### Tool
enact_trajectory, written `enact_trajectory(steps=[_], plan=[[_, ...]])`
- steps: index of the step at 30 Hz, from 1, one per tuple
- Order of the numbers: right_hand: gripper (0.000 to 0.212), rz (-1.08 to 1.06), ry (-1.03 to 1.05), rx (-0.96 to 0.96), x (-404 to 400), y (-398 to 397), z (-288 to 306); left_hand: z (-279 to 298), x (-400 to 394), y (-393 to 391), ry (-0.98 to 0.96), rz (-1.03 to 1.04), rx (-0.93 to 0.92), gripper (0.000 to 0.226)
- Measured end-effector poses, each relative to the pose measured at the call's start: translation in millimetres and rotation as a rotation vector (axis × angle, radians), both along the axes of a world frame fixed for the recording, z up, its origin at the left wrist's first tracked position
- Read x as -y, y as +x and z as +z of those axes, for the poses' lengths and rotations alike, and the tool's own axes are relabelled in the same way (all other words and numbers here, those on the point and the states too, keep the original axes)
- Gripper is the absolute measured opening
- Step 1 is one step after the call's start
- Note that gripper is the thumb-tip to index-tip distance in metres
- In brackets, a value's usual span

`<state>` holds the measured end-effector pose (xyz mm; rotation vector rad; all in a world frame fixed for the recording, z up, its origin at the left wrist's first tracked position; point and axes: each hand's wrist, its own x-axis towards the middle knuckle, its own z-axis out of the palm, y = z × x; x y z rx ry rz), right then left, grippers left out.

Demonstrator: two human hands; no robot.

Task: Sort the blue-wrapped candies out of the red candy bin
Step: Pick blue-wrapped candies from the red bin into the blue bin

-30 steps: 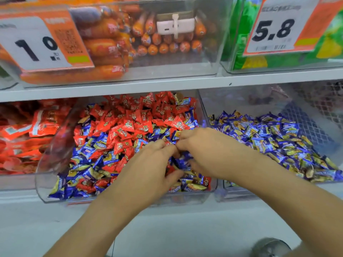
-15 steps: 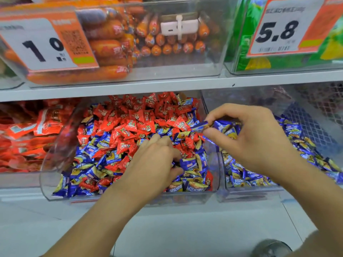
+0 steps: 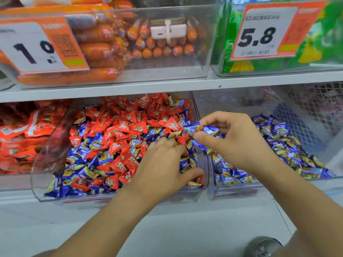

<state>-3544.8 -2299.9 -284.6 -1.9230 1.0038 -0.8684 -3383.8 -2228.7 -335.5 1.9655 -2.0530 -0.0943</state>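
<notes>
White shelf [image 3: 167, 88]: carries an upper row of clear bins, price cards hung on their fronts for reading from the aisle. Upper clear bin [image 3: 185, 71]: orange-wrapped sausages, behind a price card marked 1.0 [image 3: 35, 47]; the neighbouring card reads 5.8 [image 3: 263, 34]. Red candy bin [image 3: 128, 197]: clear, scoop-fronted, holding red-wrapped candies [image 3: 130, 125] heaped toward the back and blue-wrapped candies [image 3: 89, 164] thick along the front and right, so the sorting looks far from finished. Blue candy bin [image 3: 237, 191]: immediately right, sharing a wall line, already filled with the same blue wrappers, evidently the destination. Left hand [image 3: 163, 164]: palm down in the red bin's right front corner, fingers buried among blue pieces and thumb curled under; cannot tell whether it has closed on any. Right hand [image 3: 235, 140]: raised over the divider between the two bins, thumb and fingers pinching a small cluster of blue candies [image 3: 202, 129], positioned, by my reading, for release into the right-hand bin.
</notes>
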Motion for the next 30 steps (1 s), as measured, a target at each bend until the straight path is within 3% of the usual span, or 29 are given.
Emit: enact_trajectory(steps=[3, 6, 11, 13, 15, 18, 20, 22, 25, 30], plan=[[0.014, -0.019, 0.062, 0.058, 1, -3, 1, -2, 5, -8, -0.015, 0.004, -0.007, 0.047], [0.010, -0.043, 0.095, 0.046, 5, -7, 1, -1, 9, -8, 0.007, -0.002, -0.122, 0.036], [0.008, -0.033, 0.357, 0.188, 10, -20, 1, 10, 1, 9, 0.043, 0.039, -0.372, 0.021], [0.008, -0.011, 0.427, 0.200, 12, -23, -1, 17, -2, 16, 0.047, 0.095, -0.547, 0.012], [0.009, 0.022, 0.502, 0.224, 14, -26, -3, 25, -4, 22, 0.075, 0.129, -0.851, 0.011], [0.012, 0.084, 0.607, 0.301, 14, -32, -2, 39, -5, 19, 0.105, 0.121, -1.290, 0.027], [0.012, 0.106, 0.636, 0.325, 15, -36, -2, 54, -3, 9, 0.083, 0.071, -1.434, 0.031], [0.012, 0.115, 0.643, 0.319, 17, -47, -2, 67, 5, -10, 0.062, -0.020, -1.373, 0.028], [0.020, 0.082, 0.592, 0.275, 24, -70, -4, 82, 25, -40, 0.063, -0.139, -1.086, 0.016], [0.022, -0.150, 0.341, 0.044, 45, -119, -12, 74, 74, -91, 0.059, -0.155, -0.588, 0.013]])
